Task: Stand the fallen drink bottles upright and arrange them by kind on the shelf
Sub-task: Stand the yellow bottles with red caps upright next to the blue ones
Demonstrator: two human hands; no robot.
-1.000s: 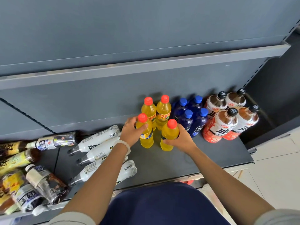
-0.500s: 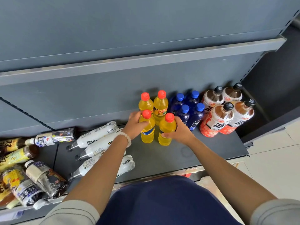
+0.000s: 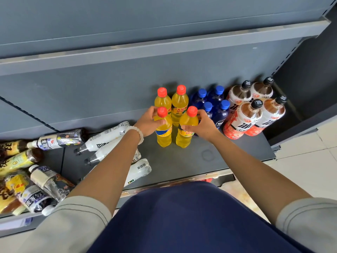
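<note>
Gripping both front orange bottles (image 3: 187, 128) with hands (image 3: 148, 123); squaring against back pair at 12 o'clock, keeping upright.

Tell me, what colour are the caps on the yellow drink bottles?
Red-orange. The head view shows the caps on all four yellow bottles.

I had both arms stretched forward, forearms bare, pale sleeves at the elbows. My left hand (image 3: 148, 123), beaded bracelet at the wrist, curled around one bottle; my right hand (image 3: 201, 125) gripped the neighbouring one, thumb in front.
</note>
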